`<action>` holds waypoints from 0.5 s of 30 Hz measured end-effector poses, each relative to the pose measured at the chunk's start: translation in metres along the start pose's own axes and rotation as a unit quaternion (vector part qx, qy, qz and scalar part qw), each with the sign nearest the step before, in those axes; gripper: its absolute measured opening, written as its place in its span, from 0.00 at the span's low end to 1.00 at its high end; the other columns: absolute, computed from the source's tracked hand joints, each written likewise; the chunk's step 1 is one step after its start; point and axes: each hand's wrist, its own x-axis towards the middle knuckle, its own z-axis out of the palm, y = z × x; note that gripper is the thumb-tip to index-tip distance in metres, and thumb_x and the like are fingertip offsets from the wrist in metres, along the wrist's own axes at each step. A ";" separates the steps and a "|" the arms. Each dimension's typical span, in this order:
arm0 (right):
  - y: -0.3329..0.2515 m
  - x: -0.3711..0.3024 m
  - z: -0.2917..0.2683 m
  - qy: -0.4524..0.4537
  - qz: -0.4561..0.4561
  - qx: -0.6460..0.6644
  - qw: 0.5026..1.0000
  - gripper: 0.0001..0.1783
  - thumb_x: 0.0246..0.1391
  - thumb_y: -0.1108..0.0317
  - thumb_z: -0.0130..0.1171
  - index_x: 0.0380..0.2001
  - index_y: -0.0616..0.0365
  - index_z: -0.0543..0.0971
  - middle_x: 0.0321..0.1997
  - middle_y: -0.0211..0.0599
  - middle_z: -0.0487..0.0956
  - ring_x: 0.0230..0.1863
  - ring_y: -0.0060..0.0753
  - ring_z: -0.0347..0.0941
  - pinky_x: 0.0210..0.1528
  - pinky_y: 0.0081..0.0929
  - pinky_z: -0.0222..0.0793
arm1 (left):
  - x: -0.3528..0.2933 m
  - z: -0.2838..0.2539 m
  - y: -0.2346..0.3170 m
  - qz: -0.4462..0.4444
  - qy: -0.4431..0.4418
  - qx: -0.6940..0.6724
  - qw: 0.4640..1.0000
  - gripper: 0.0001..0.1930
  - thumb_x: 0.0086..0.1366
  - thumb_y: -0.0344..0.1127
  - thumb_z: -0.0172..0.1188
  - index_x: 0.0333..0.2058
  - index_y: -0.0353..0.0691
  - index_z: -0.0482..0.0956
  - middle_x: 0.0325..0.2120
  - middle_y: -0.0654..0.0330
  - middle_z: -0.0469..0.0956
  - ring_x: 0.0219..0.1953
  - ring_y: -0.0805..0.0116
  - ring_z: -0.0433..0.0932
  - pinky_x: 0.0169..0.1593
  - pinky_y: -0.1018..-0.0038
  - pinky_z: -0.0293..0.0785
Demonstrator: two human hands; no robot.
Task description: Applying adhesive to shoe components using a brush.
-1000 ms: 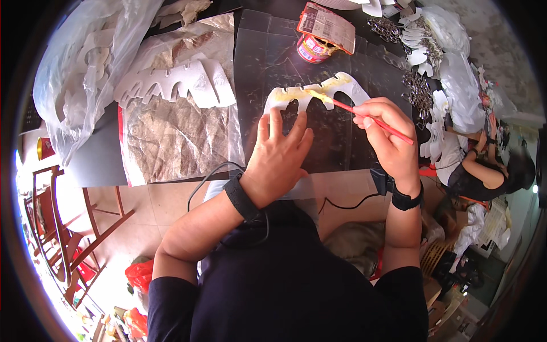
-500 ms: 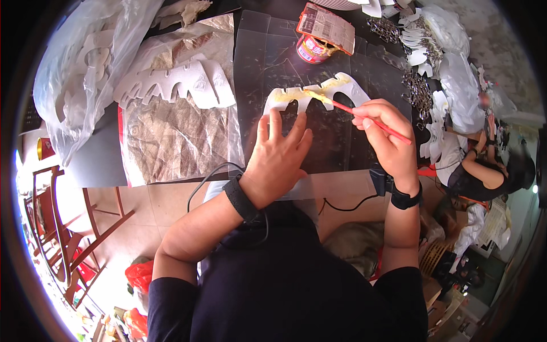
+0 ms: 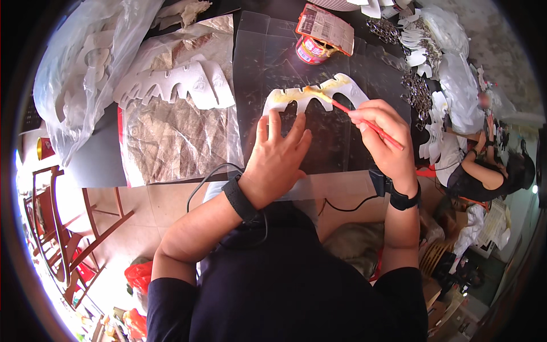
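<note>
A white cut-out shape with toothed lower edge (image 3: 310, 96) lies on a dark clear-covered table (image 3: 256, 57), smeared with yellow glue along its middle. My left hand (image 3: 280, 154) rests flat just below it, fingertips touching its lower edge. My right hand (image 3: 384, 137) grips a thin red brush (image 3: 364, 121) whose tip touches the glue-covered part of the cut-out.
A small red glue tin (image 3: 310, 50) stands behind the cut-out. Similar white cut-outs (image 3: 176, 85) lie on crumpled paper at the left, beside a clear plastic bag (image 3: 85, 68). More white pieces (image 3: 421, 57) pile at the right. Another person (image 3: 484, 171) sits at the right. Wooden chairs (image 3: 62, 228) stand lower left.
The brush tip has slid slightly left along the cut-out, spreading glue. My left hand stays pressed in place.
</note>
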 end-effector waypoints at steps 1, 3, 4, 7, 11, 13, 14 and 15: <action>-0.001 0.001 -0.001 0.000 0.000 0.000 1.000 0.11 0.44 0.85 0.51 0.32 0.66 0.76 0.31 0.39 0.74 0.30 0.29 0.72 0.34 0.22 0.68 | 0.000 0.000 0.000 0.001 0.000 0.000 1.000 0.39 0.42 0.48 0.69 0.52 0.40 0.68 0.58 0.52 0.57 0.57 0.37 0.54 0.58 0.48 0.55; -0.004 0.002 -0.004 -0.013 -0.009 0.000 1.000 0.12 0.42 0.86 0.50 0.32 0.66 0.76 0.32 0.38 0.74 0.31 0.30 0.72 0.34 0.22 0.68 | 0.000 0.000 0.000 0.003 0.001 -0.001 1.000 0.38 0.42 0.48 0.69 0.52 0.40 0.68 0.58 0.52 0.57 0.57 0.37 0.54 0.58 0.48 0.55; -0.003 0.003 -0.002 -0.013 -0.009 0.000 1.000 0.12 0.42 0.86 0.50 0.32 0.66 0.76 0.32 0.38 0.74 0.31 0.30 0.72 0.34 0.22 0.68 | 0.000 -0.001 0.000 0.002 0.000 0.003 1.000 0.38 0.42 0.48 0.69 0.53 0.40 0.68 0.58 0.52 0.57 0.57 0.37 0.54 0.57 0.48 0.55; -0.003 0.005 0.001 -0.002 0.006 0.002 1.000 0.12 0.42 0.86 0.50 0.32 0.65 0.76 0.32 0.38 0.74 0.30 0.30 0.72 0.34 0.22 0.67 | 0.000 0.000 0.000 0.002 -0.001 0.004 1.000 0.38 0.42 0.48 0.69 0.53 0.40 0.68 0.58 0.52 0.57 0.57 0.37 0.54 0.58 0.48 0.55; -0.006 0.005 0.000 -0.016 -0.014 -0.015 1.000 0.12 0.42 0.86 0.50 0.32 0.64 0.77 0.33 0.38 0.74 0.30 0.30 0.72 0.33 0.22 0.67 | 0.000 -0.001 -0.001 0.003 0.000 0.003 1.000 0.38 0.42 0.48 0.69 0.53 0.40 0.68 0.58 0.52 0.57 0.57 0.37 0.54 0.58 0.49 0.54; -0.007 0.004 -0.002 -0.012 -0.013 -0.022 1.000 0.12 0.42 0.85 0.50 0.32 0.64 0.77 0.33 0.38 0.74 0.30 0.30 0.72 0.33 0.22 0.67 | 0.000 -0.001 -0.001 0.003 -0.001 0.004 1.000 0.38 0.42 0.48 0.69 0.53 0.40 0.67 0.58 0.52 0.57 0.57 0.37 0.54 0.58 0.49 0.54; -0.008 0.003 -0.003 -0.019 -0.020 -0.036 0.999 0.12 0.42 0.86 0.50 0.32 0.64 0.77 0.33 0.38 0.73 0.30 0.30 0.72 0.33 0.22 0.67 | 0.001 -0.002 0.000 0.002 -0.003 0.005 1.000 0.38 0.42 0.48 0.69 0.53 0.40 0.67 0.58 0.52 0.57 0.57 0.37 0.54 0.58 0.49 0.54; -0.009 0.003 -0.004 -0.025 -0.028 -0.050 0.998 0.12 0.42 0.86 0.50 0.32 0.64 0.77 0.33 0.38 0.73 0.30 0.30 0.72 0.33 0.21 0.67 | 0.001 -0.001 -0.001 0.001 -0.003 0.006 1.000 0.38 0.42 0.48 0.69 0.53 0.40 0.67 0.58 0.52 0.57 0.57 0.37 0.54 0.58 0.49 0.54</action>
